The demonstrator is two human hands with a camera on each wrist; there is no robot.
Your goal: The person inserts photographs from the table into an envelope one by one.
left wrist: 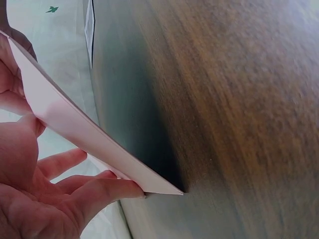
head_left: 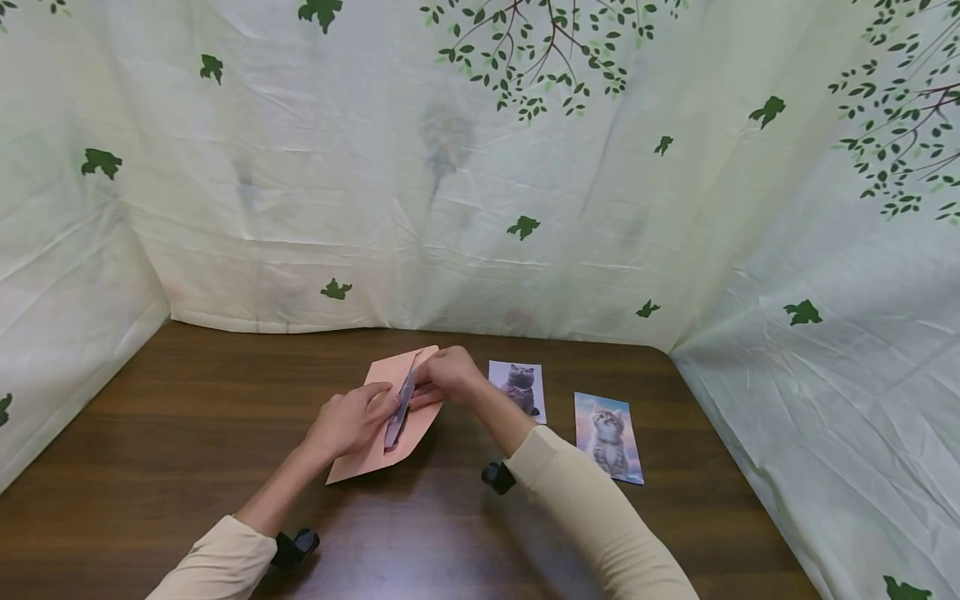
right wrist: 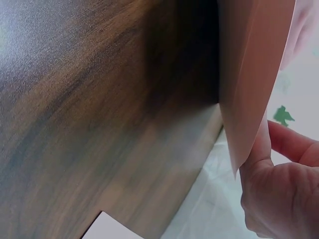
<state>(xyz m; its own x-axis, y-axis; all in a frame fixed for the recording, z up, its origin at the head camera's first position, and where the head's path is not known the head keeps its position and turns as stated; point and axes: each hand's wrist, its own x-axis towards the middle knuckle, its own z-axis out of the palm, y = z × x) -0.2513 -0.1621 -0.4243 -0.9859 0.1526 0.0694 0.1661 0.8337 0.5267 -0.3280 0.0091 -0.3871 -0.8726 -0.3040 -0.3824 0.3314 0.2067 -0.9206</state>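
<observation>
A pink envelope (head_left: 358,463) is raised and tilted over the table, its opening facing up. A bluish-purple card (head_left: 400,417) stands partly inside that opening. My left hand (head_left: 351,423) grips the envelope's left side, fingers beside the opening. In the left wrist view, the left hand (left wrist: 55,189) has a fingertip at the envelope's (left wrist: 94,134) lower edge. My right hand (head_left: 452,377) reaches over the opening and pinches the card's upper end, though its fingertips are partly hidden. From the right wrist, the envelope (right wrist: 254,74) covers part of the right hand (right wrist: 284,191).
Two picture cards lie right of the envelope: a grey cat card (head_left: 519,385), partly behind my right forearm, and a kitten card (head_left: 609,437) with a pastel background. The brown wooden table (head_left: 187,433) meets a white leaf-patterned curtain (head_left: 300,208) at the back and sides.
</observation>
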